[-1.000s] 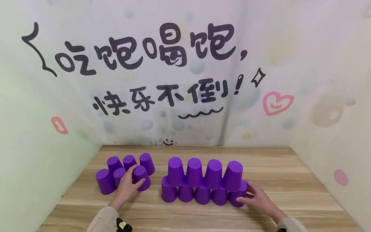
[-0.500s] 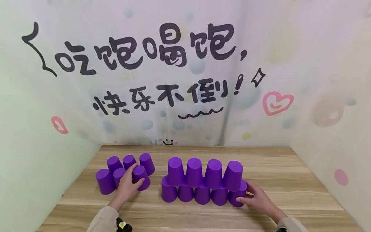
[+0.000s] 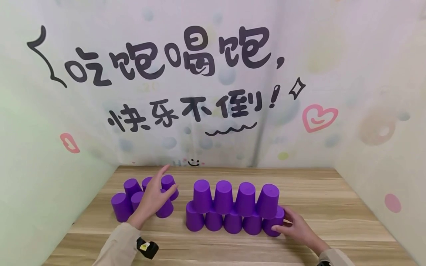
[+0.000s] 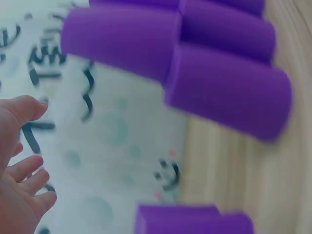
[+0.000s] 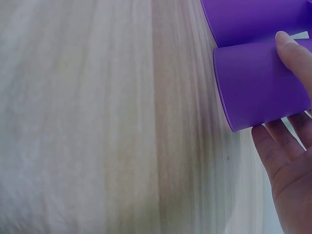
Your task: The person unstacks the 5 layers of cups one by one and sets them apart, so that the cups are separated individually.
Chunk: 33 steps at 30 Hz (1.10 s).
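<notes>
In the head view, my left hand (image 3: 154, 197) is raised over the group of upside-down purple cups at the left, with thumb and fingers spread. It holds nothing and partly hides the nearest purple cup (image 3: 165, 210). The left wrist view shows the same hand (image 4: 22, 187) with its fingers apart. My right hand (image 3: 297, 228) grips the end purple cup (image 3: 269, 226) of the bottom row, thumb in front and fingers behind. In the right wrist view that cup (image 5: 263, 83) sits between thumb and fingertips.
Two stacked rows of purple cups stand mid-table; the upper row (image 3: 223, 197) has four cups and rests on the lower row (image 3: 233, 223). Several single cups, one (image 3: 121, 207) farthest left, stand on the wooden table (image 3: 213, 253). A printed curtain (image 3: 213, 147) hangs behind.
My left hand has let go of the nearest cup in the left group and lifted up and away, fingers spreading. My right hand keeps its grip on the end cup.
</notes>
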Motion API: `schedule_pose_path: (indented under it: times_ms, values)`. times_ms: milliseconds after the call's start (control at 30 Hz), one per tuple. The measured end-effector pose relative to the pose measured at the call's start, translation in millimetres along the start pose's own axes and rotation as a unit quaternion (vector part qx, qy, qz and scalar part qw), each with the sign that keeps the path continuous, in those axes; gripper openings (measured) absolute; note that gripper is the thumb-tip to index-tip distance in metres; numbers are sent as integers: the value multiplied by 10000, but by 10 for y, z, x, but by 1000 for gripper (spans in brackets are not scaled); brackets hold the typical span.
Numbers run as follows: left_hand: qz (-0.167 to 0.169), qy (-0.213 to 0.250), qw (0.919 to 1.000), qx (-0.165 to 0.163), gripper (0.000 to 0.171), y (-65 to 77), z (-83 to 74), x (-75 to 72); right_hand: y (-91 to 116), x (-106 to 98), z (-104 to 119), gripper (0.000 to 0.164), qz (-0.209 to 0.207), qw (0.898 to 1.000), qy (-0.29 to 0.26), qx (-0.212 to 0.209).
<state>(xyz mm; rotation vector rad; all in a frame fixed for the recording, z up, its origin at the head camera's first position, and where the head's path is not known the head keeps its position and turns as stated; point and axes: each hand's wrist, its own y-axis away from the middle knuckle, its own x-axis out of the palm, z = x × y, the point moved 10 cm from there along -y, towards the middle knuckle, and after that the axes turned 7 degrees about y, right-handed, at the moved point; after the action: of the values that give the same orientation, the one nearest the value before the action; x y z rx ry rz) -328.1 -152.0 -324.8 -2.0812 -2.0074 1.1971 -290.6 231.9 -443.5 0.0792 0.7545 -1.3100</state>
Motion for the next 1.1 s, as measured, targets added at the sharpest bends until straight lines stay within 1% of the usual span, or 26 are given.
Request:
schedule_pose_path:
  times_ms: [133, 167, 233, 300, 400, 467, 600, 733, 933, 1033, 1100]
  values:
    - [173, 365, 9984, 395, 61, -73, -293, 149, -5, 3, -12, 53, -2, 10000, 38, 11]
    - [236, 495, 9976, 431, 61, -80, -345, 194, -4, 3, -11, 53, -11, 10000, 33, 10]
    - [383, 672, 9959, 472, 59, -87, -420, 290, -3, 8, 1, 53, -6, 10000, 50, -35]
    - [568, 882, 9933, 476, 57, -87, -459, 395, -2, 10, 7, 53, 0, 10000, 60, -52]
    - [855, 1101, 9898, 302, 55, -72, -444, 551, -7, 12, 2, 53, 8, 10000, 82, -47]
    - [986, 1196, 9876, 227, 54, -55, -417, 636, -12, 9, -8, 53, 3, 10000, 79, -21]
    - [1055, 1228, 9867, 131, 54, -16, -363, 734, -17, 5, -1, 53, 2, 9999, 88, -51]
    - [1026, 1241, 9868, 138, 54, 18, -332, 769, -17, 3, 4, 53, 23, 9999, 101, -61]
    - [1019, 1509, 9833, -17, 54, 33, -307, 796, -13, 1, -4, 53, 25, 10000, 91, -24]
    - [1024, 1587, 9819, -108, 53, 30, -297, 789, -8, -4, -3, 53, -7, 10000, 70, -56]
    - [1002, 1603, 9819, -144, 52, 22, -295, 759, -5, -7, -2, 52, -25, 9999, 46, -90]
